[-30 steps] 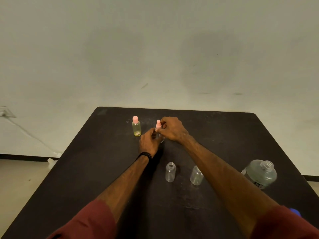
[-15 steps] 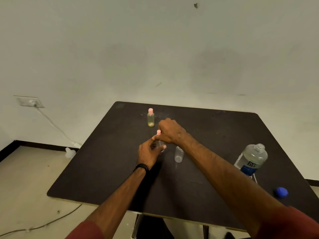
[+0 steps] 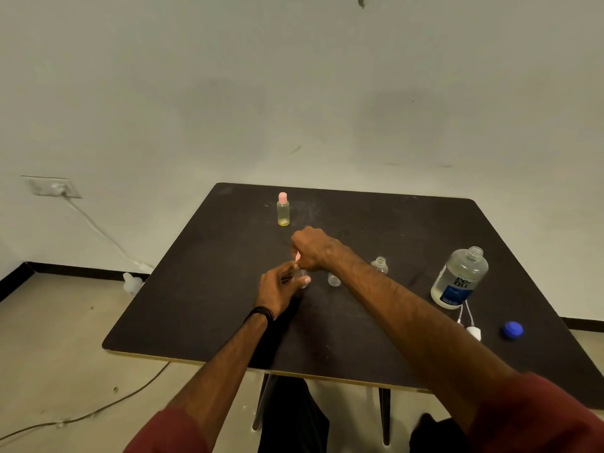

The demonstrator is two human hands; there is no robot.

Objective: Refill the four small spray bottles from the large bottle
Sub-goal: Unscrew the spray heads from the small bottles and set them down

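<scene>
Left hand [image 3: 281,284] gripped a small clear plastic spray bottle [image 3: 302,278] standing mid-way on the dark square table [image 3: 202,308], right hand [image 3: 313,248] pinched its pink cap [image 3: 297,257], large clear blue-labelled bottle [image 3: 459,278] stood uncapped well right

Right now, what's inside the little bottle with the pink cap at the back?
The capped small bottle has a thin yellowish layer at its bottom; the rest looks empty. What the liquid is can't be told.
</scene>
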